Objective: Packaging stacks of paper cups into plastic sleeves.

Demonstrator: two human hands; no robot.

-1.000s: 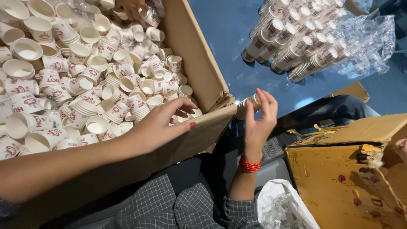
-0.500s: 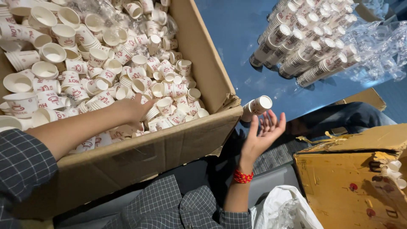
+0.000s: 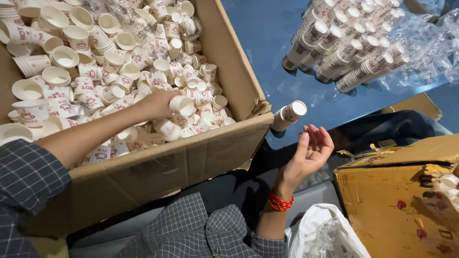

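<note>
Left hand (image 3: 160, 104) is reaching into the big cardboard box (image 3: 201, 157), fingers curling round a short stack of white paper cups (image 3: 183, 105) w/ red print; palm side is hidden. Box top edge is getting cut off at 12. Right hand (image 3: 311, 153) is hovering palm-up, fingers loosely spread, holding nothing, just below another small cup stack (image 3: 289, 114) lying on the blue table (image 3: 267, 33). At 1–2 o'clock, sleeved cup rows (image 3: 354, 43) in clear plastic. Torn brown carton (image 3: 397, 200) at 4.

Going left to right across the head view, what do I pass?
Open cardboard box of loose paper cups → left hand gripping a small cup stack → cup stack on the blue table → open right hand → torn cardboard box.
</note>
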